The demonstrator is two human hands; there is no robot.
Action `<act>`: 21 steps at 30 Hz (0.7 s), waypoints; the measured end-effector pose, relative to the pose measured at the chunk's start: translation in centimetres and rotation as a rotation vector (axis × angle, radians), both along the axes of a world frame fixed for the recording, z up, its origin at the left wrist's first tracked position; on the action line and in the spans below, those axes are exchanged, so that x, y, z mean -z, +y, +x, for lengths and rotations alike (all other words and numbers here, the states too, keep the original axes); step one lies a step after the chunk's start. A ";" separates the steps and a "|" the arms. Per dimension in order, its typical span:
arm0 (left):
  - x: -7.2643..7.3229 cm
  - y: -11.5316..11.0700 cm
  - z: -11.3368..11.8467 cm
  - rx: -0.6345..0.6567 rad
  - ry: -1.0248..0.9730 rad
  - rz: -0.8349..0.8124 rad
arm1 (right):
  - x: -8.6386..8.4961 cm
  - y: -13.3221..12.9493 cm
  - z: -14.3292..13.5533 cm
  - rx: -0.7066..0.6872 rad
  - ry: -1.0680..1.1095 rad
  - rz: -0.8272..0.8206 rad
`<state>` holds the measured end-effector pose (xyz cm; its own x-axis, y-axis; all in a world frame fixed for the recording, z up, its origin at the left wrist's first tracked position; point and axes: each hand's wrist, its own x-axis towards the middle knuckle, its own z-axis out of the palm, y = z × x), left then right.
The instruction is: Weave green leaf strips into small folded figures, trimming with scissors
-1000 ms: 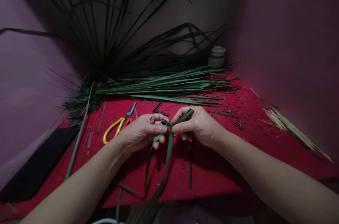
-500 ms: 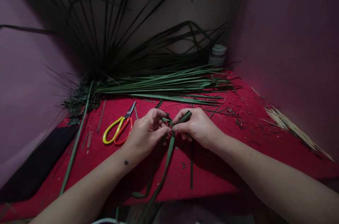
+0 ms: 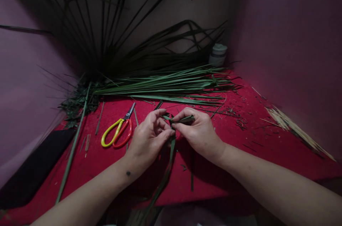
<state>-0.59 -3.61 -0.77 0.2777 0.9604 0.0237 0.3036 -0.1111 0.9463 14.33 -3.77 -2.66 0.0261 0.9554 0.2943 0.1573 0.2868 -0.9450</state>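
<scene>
A folded green leaf strip (image 3: pixel 172 144) is pinched between both hands near the middle, its long tail hanging down past the table's front edge. My left hand (image 3: pixel 152 133) grips its left part with thumb and fingers. On the other side, my right hand (image 3: pixel 199 129) pinches the strip where a short flat end points right. The fold itself is partly hidden by the fingertips. Scissors (image 3: pixel 117 133) with one yellow and one red handle lie left of my left hand, blades pointing away.
Long green leaves (image 3: pixel 160 85) lie across the back of the red table (image 3: pixel 213 183). Behind them stand dark fronds and a lidded container (image 3: pixel 217 55). Pale thin sticks (image 3: pixel 299 129) lie at right; a black flat object (image 3: pixel 34 165) and a green stalk (image 3: pixel 73 144) at left.
The short strip end at my right hand has swung lower and now points right. My left hand has turned slightly, and the hanging tail has shifted. The whole view has moved a little.
</scene>
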 end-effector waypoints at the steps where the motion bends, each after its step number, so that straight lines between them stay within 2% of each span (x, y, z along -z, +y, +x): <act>1: -0.1 0.1 0.0 0.008 -0.020 -0.011 | 0.0 0.0 0.0 0.005 -0.007 0.023; 6: 0.0 0.2 0.0 0.029 -0.038 0.011 | -0.3 -0.2 -0.1 0.016 0.003 0.046; 11: 0.5 0.0 -0.5 -0.003 0.274 0.303 | -0.5 -0.3 -0.1 -0.038 0.121 -0.017; 14: 0.7 -0.1 -0.7 -0.006 0.378 0.403 | -0.4 -0.1 -0.1 -0.045 0.126 0.007; 18: 0.5 -0.1 -0.7 0.014 0.380 0.405 | -0.4 0.0 0.0 -0.025 0.102 0.037; 21: 0.1 -0.1 -0.8 0.035 0.314 0.336 | -0.5 -0.1 0.1 -0.008 0.098 0.060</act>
